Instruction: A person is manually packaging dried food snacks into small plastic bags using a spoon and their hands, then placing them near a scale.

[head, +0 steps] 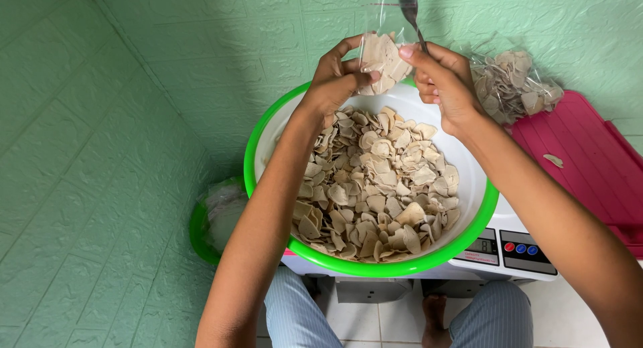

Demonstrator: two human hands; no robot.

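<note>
- Clear plastic bag (380, 60), small and partly filled with pale beige, flat, irregular chips, hung upright between both hands above the far rim of the big bowl, its open mouth pointing up and its long axis roughly vertical.
- Left hand (338, 77) was closed on the bag's left edge, thumb and fingers pinching the plastic; it sat directly beside the bag, touching it.
- Right hand (439, 77) was closed too, pinching the bag's right edge while gripping a metal spoon (408, 6) whose bowl pointed straight up, its handle running down into the fist.
- Both hands were equally near the bag, 1 on each side, so the bag lay between them rather than off to either side.
- Just below stood a round white plastic bowl with a bright green rim (268, 130), heaped with loose beige chips (375, 184), resting on a white digital kitchen scale (509, 251).
- To the right, a second clear bag of chips (512, 87) lay at the far edge of a pink plastic lid (589, 160), with 1 stray chip (553, 160) on the pink surface.
- At lower left, a smaller green-rimmed container (201, 234) sat on the floor against the green embossed wall.
</note>
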